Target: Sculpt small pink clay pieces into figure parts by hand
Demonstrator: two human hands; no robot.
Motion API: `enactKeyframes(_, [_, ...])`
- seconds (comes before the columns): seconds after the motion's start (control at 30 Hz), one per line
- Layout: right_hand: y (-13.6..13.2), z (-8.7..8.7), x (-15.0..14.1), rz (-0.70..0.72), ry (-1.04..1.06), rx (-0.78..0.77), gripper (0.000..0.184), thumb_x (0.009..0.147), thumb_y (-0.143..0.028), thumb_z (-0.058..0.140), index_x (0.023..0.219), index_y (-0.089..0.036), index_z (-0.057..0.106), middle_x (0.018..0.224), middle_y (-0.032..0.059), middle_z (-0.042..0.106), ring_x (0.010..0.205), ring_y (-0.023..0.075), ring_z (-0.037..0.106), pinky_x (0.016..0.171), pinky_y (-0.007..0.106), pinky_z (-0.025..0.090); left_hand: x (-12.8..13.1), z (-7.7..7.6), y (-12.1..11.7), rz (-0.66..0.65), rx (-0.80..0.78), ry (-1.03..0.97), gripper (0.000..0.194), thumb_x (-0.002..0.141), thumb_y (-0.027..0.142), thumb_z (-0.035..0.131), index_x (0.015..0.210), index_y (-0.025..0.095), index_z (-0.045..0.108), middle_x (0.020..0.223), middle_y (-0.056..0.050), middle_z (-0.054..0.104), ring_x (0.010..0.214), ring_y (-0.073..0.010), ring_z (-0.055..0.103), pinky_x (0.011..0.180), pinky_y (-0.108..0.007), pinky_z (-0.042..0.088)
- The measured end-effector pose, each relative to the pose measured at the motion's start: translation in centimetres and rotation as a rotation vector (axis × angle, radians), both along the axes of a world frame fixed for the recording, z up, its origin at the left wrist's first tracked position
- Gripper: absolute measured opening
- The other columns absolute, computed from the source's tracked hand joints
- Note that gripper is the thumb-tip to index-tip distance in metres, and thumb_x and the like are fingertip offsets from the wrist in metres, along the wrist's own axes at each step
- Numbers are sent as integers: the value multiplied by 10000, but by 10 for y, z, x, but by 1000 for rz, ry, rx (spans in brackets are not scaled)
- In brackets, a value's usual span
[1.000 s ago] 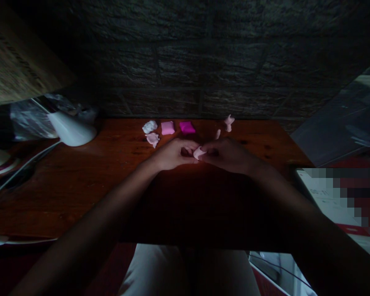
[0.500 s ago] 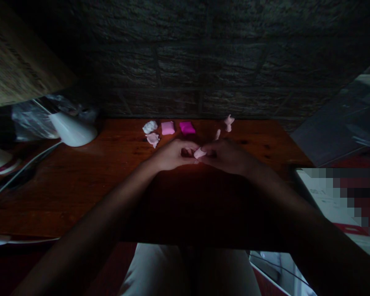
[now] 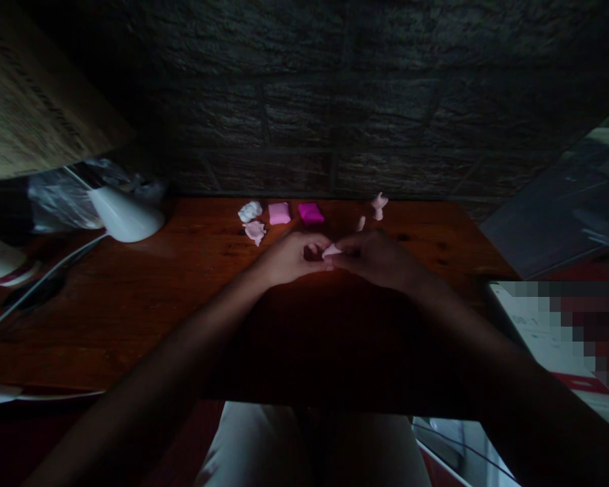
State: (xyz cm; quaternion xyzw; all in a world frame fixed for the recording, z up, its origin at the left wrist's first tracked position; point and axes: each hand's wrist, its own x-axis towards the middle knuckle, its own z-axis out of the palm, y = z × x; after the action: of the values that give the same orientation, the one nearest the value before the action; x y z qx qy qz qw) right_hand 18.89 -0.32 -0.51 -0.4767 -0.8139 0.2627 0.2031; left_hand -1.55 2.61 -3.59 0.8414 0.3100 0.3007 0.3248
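Between my fingertips, over the wooden table, is a small piece of pale pink modelling clay [image 3: 331, 251]. My left hand [image 3: 295, 258] pinches it from the left, and my right hand [image 3: 378, 257] pinches it from the right. Beyond my hands lie a white clay lump [image 3: 250, 211], a ragged pale pink clay piece [image 3: 254, 232], a light pink clay block [image 3: 279, 213] and a magenta clay block [image 3: 311, 213]. A small pale pink bit [image 3: 361, 222] rests just past my right hand. Farther back stands a small pale pink clay shape [image 3: 379, 205].
A white lamp-like cone [image 3: 126, 214] with a cable is at the left of the wooden table [image 3: 132, 291], by plastic bags [image 3: 58, 199]. A carton [image 3: 35, 101] overhangs the upper left. A dark brick wall [image 3: 294, 101] closes the back. A white box [image 3: 530, 331] sits at right.
My fingers have shifted on the clay, and less of it shows between them now. The whole view has moved slightly, while the pieces on the table stay in place.
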Motion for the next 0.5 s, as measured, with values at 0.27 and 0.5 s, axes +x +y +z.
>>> enactKeyframes(0.27, [2,4,6,17,109,-47,286,911,-387,608,775,-166,729,639,-4,641,613,135,564,591,259,389,3,0,0,-47,-86,-112,176,825,232,755,988,171,724,947,-42,780,830,-156,708,759,-279,556])
enactKeyframes(0.5, [3,2,5,9,172,-147,326,900,-454,623,761,-177,723,600,-8,652,562,124,576,557,242,398,3,-3,-1,-21,-83,-120,143,825,228,772,940,156,724,901,-45,778,801,-158,711,739,-279,554])
